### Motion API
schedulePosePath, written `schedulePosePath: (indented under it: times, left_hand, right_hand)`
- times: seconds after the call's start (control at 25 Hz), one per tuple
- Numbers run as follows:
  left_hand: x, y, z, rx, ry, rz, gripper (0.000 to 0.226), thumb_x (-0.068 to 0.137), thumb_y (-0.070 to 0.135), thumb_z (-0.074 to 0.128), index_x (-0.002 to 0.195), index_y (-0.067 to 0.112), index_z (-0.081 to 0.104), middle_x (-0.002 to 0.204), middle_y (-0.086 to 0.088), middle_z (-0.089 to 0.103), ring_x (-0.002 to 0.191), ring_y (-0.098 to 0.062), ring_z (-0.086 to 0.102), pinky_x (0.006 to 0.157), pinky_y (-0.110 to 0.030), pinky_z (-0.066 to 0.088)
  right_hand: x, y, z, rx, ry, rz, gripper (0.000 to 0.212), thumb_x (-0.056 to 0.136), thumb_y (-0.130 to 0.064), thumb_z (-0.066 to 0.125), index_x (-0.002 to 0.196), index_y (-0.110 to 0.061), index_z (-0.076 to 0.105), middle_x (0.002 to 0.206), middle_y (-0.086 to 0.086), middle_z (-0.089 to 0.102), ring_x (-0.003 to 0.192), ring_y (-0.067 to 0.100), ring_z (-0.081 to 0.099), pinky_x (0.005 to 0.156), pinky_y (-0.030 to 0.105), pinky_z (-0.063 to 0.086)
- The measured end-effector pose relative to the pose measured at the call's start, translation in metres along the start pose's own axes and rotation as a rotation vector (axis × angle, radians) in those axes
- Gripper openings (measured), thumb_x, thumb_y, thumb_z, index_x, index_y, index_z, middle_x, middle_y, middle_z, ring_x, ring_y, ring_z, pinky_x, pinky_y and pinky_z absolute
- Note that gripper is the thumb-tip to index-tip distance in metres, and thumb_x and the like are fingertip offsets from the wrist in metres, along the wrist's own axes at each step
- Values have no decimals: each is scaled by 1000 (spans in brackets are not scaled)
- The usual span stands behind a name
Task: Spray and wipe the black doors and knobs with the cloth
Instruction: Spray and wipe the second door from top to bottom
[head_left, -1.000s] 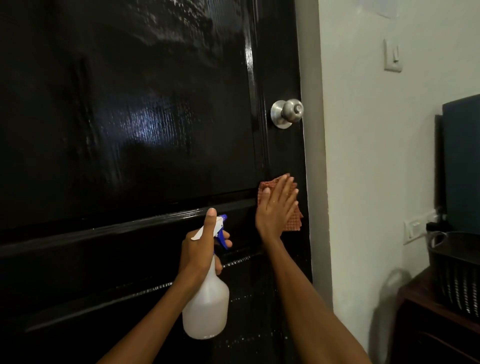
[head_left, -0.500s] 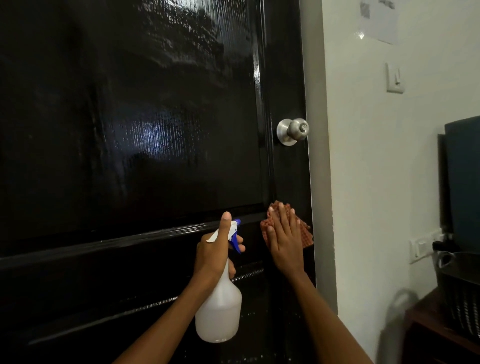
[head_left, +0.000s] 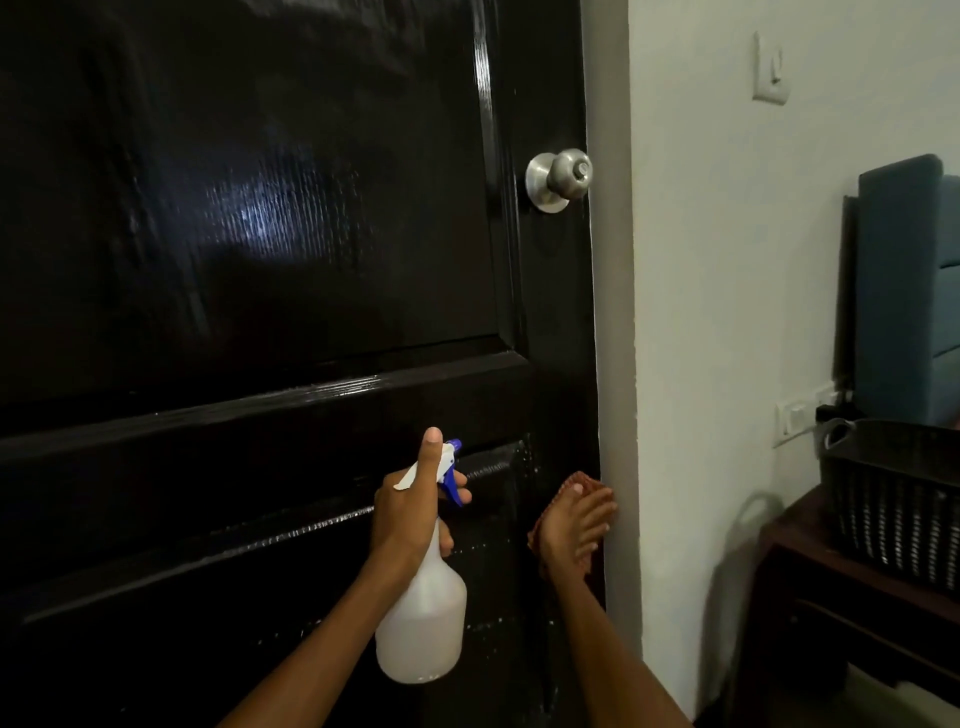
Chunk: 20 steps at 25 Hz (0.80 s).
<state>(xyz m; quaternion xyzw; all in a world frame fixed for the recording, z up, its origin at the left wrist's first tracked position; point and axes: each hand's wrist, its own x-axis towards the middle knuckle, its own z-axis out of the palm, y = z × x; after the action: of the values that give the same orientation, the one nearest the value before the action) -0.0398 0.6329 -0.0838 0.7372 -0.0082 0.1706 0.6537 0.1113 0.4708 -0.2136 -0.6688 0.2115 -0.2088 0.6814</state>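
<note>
My left hand (head_left: 410, 519) curls round the neck of the spray bottle (head_left: 423, 618), thumb raised along its head, low in the frame's centre. My right hand (head_left: 574, 525), fingers straight and together, presses the reddish cloth (head_left: 540, 535) flat against the black door (head_left: 260, 260) at its right edge, well below the knob (head_left: 563, 176).

No readable text, label, brand, number or sign anywhere in view.
</note>
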Motion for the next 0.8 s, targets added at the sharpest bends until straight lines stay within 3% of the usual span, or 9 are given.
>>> schedulePosePath:
  times: [0.08,0.24,0.32,0.4,0.6,0.8]
  left_hand:
    - [-1,-8,-3,10,-3,-1,78,87,74,34,86,5,71,77,-9,75,37,-20,52,39,-26,45]
    - [1,-16,0,44,10,-11,76,87,74,33,90,9,72,77,-7,76,39,-21,54,41,-27,46]
    - [1,-23,3,34,23,-32,75,87,75,35,90,9,72,77,-8,76,40,-22,54,41,-27,47]
    - [-2,-30,5,16,28,-61,74,88,74,37,86,8,72,78,-8,76,41,-22,54,42,-28,46]
    - [-11,-42,4,-7,28,-114,73,89,73,41,84,7,73,74,-7,75,44,-24,54,42,-27,45]
    - [-10,-32,11,3,48,-77,78,88,74,42,74,2,68,64,-13,68,40,-18,53,39,-25,43]
  right_hand:
    - [-10,-28,13,-47,18,-92,65,111,-48,17,161,-27,-19,171,4,-21,158,34,-14,127,52,-9]
    - [-16,-60,23,-345,-108,-746,62,109,-52,13,157,-38,-24,166,-5,-34,155,24,-28,122,40,-24]
    - [-10,-43,14,-452,-163,-943,62,109,-51,14,157,-43,-24,166,-8,-34,155,20,-28,121,36,-27]
    - [-7,-14,3,-418,-144,-848,64,108,-51,14,154,-45,-29,165,-9,-35,155,20,-28,122,37,-25]
    - [-12,34,0,-157,-96,-300,59,112,-43,15,153,-33,-26,168,-1,-29,157,28,-22,124,45,-17]
    - [-15,36,-4,-87,-126,-289,60,113,-39,17,161,-29,-18,169,-1,-27,156,27,-24,124,49,-18]
